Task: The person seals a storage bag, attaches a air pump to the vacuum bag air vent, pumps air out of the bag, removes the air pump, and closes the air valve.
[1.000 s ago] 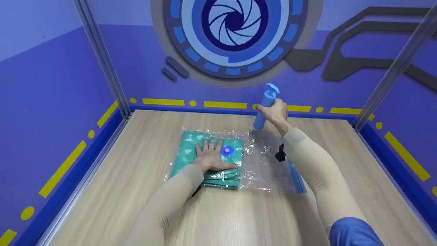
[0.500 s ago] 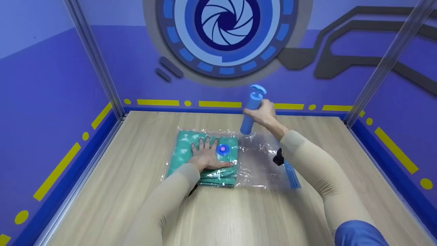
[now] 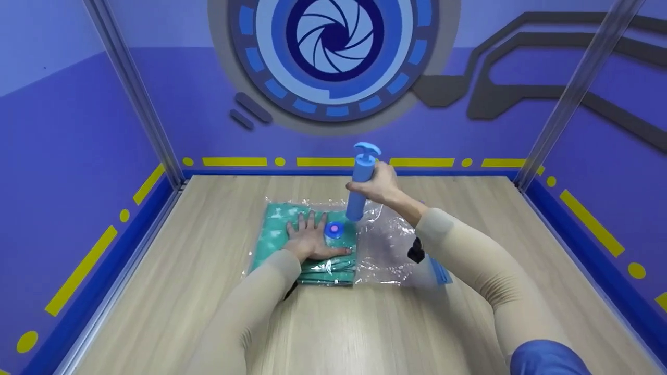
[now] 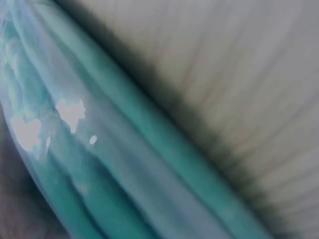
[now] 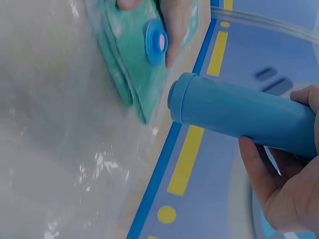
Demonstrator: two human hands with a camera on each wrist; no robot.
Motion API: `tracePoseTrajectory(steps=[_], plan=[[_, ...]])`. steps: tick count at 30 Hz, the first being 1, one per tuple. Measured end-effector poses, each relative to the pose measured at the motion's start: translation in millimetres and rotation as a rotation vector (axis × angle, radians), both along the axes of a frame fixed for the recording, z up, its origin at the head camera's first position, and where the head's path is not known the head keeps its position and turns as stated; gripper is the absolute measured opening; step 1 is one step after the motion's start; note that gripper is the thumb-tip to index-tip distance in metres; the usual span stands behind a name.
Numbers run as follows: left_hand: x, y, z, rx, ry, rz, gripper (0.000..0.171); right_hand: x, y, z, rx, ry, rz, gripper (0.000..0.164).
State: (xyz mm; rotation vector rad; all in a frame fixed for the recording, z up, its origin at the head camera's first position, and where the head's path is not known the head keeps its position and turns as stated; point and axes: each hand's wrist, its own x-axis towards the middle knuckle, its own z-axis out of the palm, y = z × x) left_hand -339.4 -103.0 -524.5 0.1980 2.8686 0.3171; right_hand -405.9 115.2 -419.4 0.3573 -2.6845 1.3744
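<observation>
A clear vacuum storage bag lies flat on the table, with folded green-and-white cloth in its left part. On the bag over the cloth sits a round blue valve with a pink centre. My left hand presses on the bag left of the valve, fingers spread. My right hand grips the barrel of a blue hand pump, held tilted above the bag, right of the valve. In the right wrist view, the pump's lower end points toward the valve, apart from it.
Pale wood-grain table with blue-purple walls at the back and sides. A blue strip runs along the bag's right edge, partly behind the right forearm. Metal posts stand at the back corners.
My right hand has carried the pump left and down, closer to the valve. The left hand stays on the bag. The whole head view has shifted slightly.
</observation>
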Motion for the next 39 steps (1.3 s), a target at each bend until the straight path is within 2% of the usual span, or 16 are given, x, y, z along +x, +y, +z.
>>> tracePoseTrajectory(steps=[5, 16, 24, 28, 33, 39], plan=[[-1.1, -1, -3.4, 0.013, 0.005, 0.001, 0.136, 5.8, -14, -8.6, 0.018, 0.036, 0.03, 0.043], [-1.8, -3, -4.5, 0.019, -0.012, -0.009, 0.137, 13.7, -31, -24.2, 0.03, 0.027, 0.104, 0.036], [-2.3, -2, -3.0, 0.018, -0.007, -0.005, 0.136, 14.0, -39, -27.8, 0.022, 0.05, 0.109, 0.037], [-2.5, -1, -2.5, 0.023, -0.01, -0.003, 0.135, 14.0, -42, -28.6, 0.01, 0.056, 0.141, 0.042], [-2.3, -1, -2.1, 0.032, -0.009, -0.01, 0.135, 13.0, -43, -27.9, 0.048, 0.03, 0.153, 0.051], [-1.4, -2, 0.1, 0.022, -0.007, -0.012, 0.135, 7.7, -45, -28.9, 0.069, 0.04, 0.128, 0.045]])
